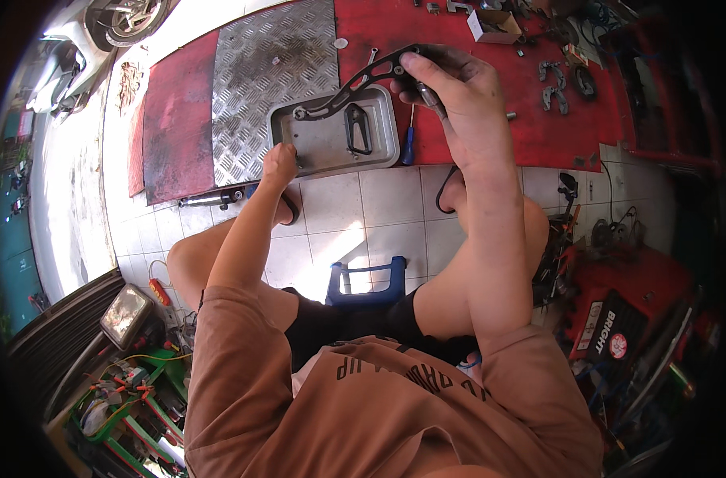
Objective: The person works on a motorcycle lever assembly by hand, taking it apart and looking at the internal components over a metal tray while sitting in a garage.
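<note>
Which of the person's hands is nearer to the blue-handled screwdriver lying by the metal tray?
The right. The right hand holds a black bracket just above and right of the screwdriver. The left hand rests at the tray's lower left corner, across the tray from it.

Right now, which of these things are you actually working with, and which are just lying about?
In hand:
right hand holding black slotted bracket
left hand on metal tray

Lying about:
blue-handled screwdriver
cardboard box
headlamp
blue stool
</note>
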A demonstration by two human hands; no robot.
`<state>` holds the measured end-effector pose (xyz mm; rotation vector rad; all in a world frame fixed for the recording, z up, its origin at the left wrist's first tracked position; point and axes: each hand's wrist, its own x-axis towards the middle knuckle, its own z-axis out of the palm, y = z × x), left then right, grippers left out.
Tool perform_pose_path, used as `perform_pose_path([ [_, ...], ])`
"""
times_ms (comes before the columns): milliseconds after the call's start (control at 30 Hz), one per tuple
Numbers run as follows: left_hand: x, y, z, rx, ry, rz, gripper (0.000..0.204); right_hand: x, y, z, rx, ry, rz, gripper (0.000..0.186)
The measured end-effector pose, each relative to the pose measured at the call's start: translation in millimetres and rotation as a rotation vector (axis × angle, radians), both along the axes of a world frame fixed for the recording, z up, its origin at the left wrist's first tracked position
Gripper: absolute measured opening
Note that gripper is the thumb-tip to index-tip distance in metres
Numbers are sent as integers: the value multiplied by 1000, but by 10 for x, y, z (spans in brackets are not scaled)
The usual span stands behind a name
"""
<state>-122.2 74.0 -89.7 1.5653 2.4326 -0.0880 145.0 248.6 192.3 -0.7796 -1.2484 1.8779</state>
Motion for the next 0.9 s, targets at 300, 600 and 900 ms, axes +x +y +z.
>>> perform_pose_path([
  [300, -52, 611, 2210, 642, -594, 4, 24, -6, -80, 46, 96, -33, 47, 16],
  [600, 766, 543, 3037, 936, -1123, -133, 16, -125, -298, -26, 192, -142, 122, 11],
  [900, 906, 560, 3051, 934, -613, -311, 17, -221, -359, -64, 251, -190, 151, 14],
])
